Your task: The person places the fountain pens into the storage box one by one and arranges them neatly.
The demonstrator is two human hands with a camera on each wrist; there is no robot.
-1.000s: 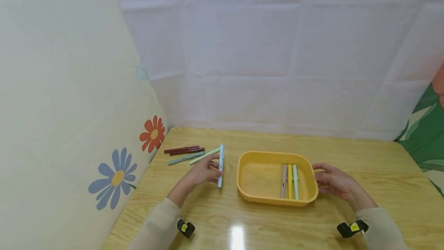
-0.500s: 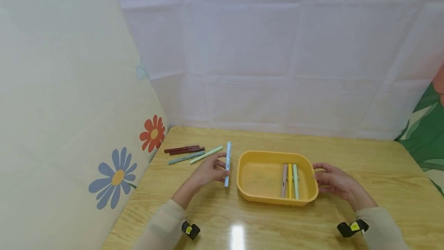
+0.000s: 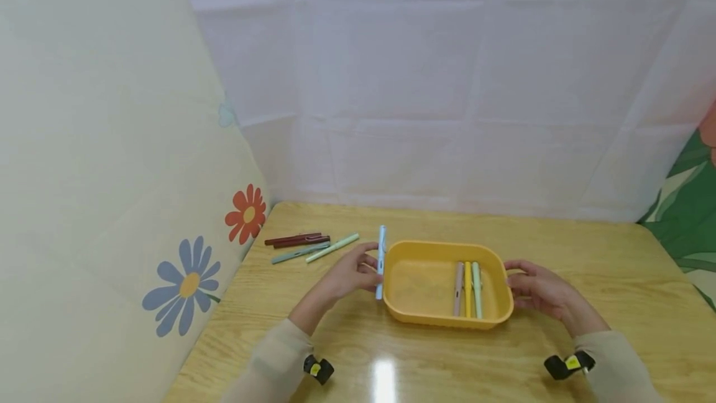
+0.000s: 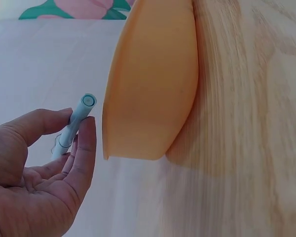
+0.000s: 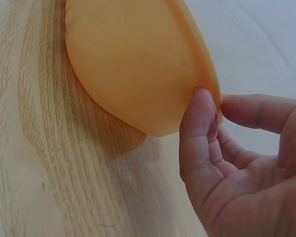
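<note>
Beside open tray (image 3: 421,288), left hand (image 3: 349,271) pinching pen (image 4: 79,114) near edge (image 4: 106,123), right hand (image 3: 539,291) pinching rim (image 5: 208,67)

Three pens (image 3: 468,290) in tray (image 3: 419,285)

The tray (image 3: 419,286) is orange-yellow, one pen (image 3: 382,254) light blue, the table (image 3: 453,362) tan with wood grain.

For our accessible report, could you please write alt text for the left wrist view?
The left hand pinches a light blue pen beside a yellow-orange tray standing on a wooden table. A pale backdrop shows behind.
</note>
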